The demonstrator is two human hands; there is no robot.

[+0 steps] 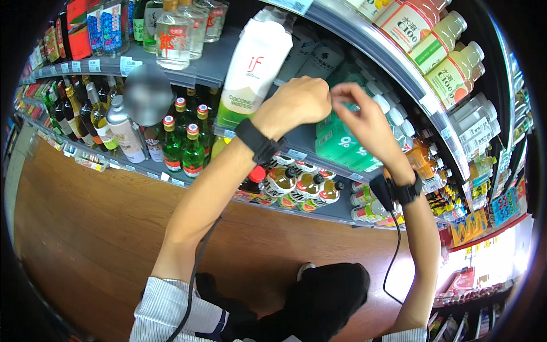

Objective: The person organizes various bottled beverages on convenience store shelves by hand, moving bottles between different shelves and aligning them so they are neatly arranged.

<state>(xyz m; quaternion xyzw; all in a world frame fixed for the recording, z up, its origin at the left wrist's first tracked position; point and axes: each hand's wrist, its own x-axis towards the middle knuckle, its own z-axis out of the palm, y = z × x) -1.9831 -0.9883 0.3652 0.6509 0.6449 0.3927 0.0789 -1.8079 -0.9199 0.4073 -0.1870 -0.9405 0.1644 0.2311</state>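
My left hand point(302, 101) is curled into a fist over the shelf, its back towards me; whatever its fingers may hold is hidden. Right beside it, slightly blurred, is my right hand point(361, 119), thumb and fingers apart, nothing visible between them. Both wrists wear black straps with devices. A tall white and green coconut water carton point(255, 64) stands tilted in view to the left of my left hand. Below and behind my hands sit green packages point(339, 145) in a row. Dark-toned cartons point(320, 60) stand deeper in the shelf, partly in shadow.
Green glass bottles point(192, 149) and a silver can point(126, 132) fill the lower left shelf. Clear liquor bottles point(173, 45) stand above. Juice bottles point(455, 81) line the upper right shelf, behind its protruding edge point(397, 55). Tea bottles point(307, 184) sit low, above a wooden floor point(107, 222).
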